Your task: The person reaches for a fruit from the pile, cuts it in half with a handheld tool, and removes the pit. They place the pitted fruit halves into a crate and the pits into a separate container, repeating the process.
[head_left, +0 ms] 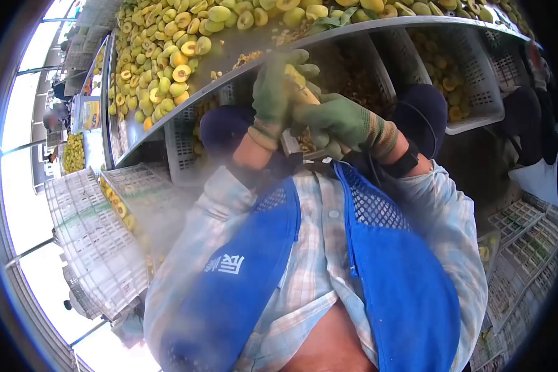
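Both my hands wear green knitted gloves and meet just over the near edge of the metal table. My left hand (271,93) is closed round a yellow-green fruit (295,75), which looks like an apricot. Beside it, my right hand (341,121) is closed round a slim tan tool (304,93) that points at the fruit. Its working end is hidden by the glove and the fruit. Halved and whole apricots (167,68) lie heaped on the table (229,53) beyond my hands.
Under the table edge, a white crate (471,74) holds fruit halves, and another crate (180,142) stands by my left knee. Stacked crates (93,235) rise at the left. Crates (527,248) lie at the lower right. Another person's arm (536,65) shows at the far right.
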Available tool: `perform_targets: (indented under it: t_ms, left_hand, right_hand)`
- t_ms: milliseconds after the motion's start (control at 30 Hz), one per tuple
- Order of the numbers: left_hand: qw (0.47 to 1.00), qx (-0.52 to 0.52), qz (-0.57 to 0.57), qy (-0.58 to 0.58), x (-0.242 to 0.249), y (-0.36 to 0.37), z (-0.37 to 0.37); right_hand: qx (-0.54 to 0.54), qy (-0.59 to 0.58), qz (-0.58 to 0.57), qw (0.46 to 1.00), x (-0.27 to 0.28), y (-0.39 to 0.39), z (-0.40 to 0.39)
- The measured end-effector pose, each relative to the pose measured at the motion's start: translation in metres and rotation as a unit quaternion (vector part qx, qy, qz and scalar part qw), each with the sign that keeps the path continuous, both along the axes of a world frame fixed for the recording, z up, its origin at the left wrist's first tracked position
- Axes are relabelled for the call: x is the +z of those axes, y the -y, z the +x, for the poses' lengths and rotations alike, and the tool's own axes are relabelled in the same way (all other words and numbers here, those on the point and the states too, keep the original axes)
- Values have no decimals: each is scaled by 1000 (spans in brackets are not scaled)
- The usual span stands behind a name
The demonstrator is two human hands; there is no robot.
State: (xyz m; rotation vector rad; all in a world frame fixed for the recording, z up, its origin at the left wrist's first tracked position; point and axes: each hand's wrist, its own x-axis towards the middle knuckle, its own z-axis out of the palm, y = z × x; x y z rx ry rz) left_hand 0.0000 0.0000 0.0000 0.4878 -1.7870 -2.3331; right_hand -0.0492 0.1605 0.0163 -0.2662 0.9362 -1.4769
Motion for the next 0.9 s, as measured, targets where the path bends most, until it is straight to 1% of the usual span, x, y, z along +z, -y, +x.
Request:
perform_targets:
  t_ms: [67,167,267,367,467,567,600,633,667,733,767,833,867,900]
  left_hand:
    - [999,33,15,26,7,-4,-2]
    - [999,22,35,-5,3,-1,1]
    - [999,9,11,-32,-6,-1,2]
    - [998,7,47,-30,-15,0,-4]
    - [998,11,51,-41,-37,12,-14]
    - [990,73,115,-17,-32,20,-19]
    - [995,101,13,17,-28,25,-18]
    - [994,110,-20,16,-24,31,-14]
    - [991,119,-53,15,-20,38,-8]
    - [980,151,-129,12,-11,62,7]
    - [970,175,-169,17,-9,77,21]
    - [940,225,-242,85,-4,117,48]
    - [878,215,-414,109,-5,140,67]
    - [785,199,-572,130,-8,163,81]
  right_hand:
    - [-3,50,-33,998,-3,0,1]
    - [3,77,-78,994,-7,2,4]
    - [12,126,-135,983,-8,-2,4]
    - [-4,311,-152,938,-17,1,7]
    - [23,348,-251,903,-23,-3,5]
    - [-52,269,-210,938,-28,-10,-1]
    - [-60,188,-53,979,-29,-10,-7]
    - [-35,-65,19,997,-50,-7,-5]
    - [-8,-314,91,945,-89,1,0]
    - [-21,-342,196,919,-64,8,-1]
    - [-36,-272,182,944,-57,9,-1]
    - [-64,-121,156,978,-51,11,-1]
    - [-102,-124,178,971,-49,16,3]
    - [-81,-138,184,970,-51,17,3]
